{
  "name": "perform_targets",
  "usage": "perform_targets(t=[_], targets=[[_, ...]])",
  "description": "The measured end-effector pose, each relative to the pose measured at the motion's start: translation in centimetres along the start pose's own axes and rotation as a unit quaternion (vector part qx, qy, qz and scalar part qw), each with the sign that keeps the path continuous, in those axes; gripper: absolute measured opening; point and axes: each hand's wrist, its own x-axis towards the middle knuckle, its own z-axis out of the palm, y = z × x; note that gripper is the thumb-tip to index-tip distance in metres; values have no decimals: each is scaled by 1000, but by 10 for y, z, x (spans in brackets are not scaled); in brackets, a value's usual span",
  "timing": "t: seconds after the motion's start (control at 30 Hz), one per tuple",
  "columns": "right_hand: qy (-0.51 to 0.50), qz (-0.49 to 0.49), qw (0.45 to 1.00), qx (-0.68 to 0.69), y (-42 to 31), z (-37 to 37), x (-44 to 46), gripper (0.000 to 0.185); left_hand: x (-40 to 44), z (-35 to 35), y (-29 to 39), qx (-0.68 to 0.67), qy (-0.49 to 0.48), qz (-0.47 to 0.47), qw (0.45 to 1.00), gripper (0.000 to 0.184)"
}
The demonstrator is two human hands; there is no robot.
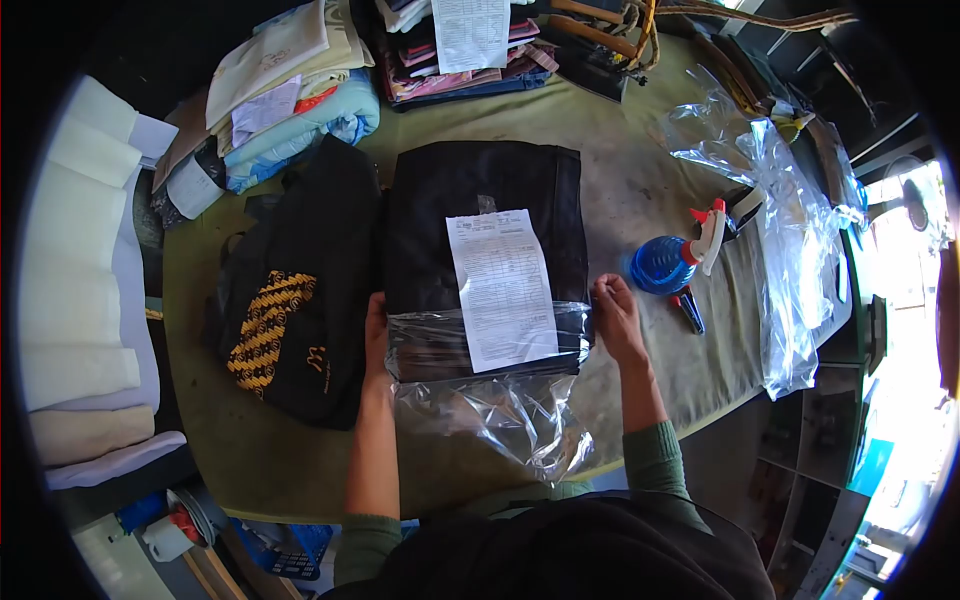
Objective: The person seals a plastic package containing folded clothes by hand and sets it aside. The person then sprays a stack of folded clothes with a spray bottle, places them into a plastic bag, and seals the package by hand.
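Observation:
A folded black garment [420, 220] lies on the green cloth-covered table, its near end inside a clear plastic bag [530, 420]. A printed paper slip [500, 290] rests on top of it. At the left edge of the bundle is my left hand [376, 335], its fingers mostly hidden beside or under the edge. My right hand [618, 318] is at the right edge, fingers curled together near the plastic; what they pinch is too small to make out.
A black bag with a yellow pattern [270, 330] lies at the left. Right of the bundle are a blue spray bottle [662, 266] and loose plastic [790, 250]. Folded cloth stacks [300, 110] and an iron [590, 65] stand at the back.

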Motion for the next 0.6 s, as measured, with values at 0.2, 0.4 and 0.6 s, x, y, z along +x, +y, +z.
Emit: perform_targets(t=[0.2,0.4,0.6], targets=[[-41,45,996,-61,-7,-14,-28,22,5,4,1,24,19,-3,1000,13],[-35,-24,995,-93,-1,-8,-22,14,8,-16,-10,-19,-40,-5,999,37],[25,-111,966,-232,-18,-3,9,7,12,11,-4,103,-15,120,987,20]])
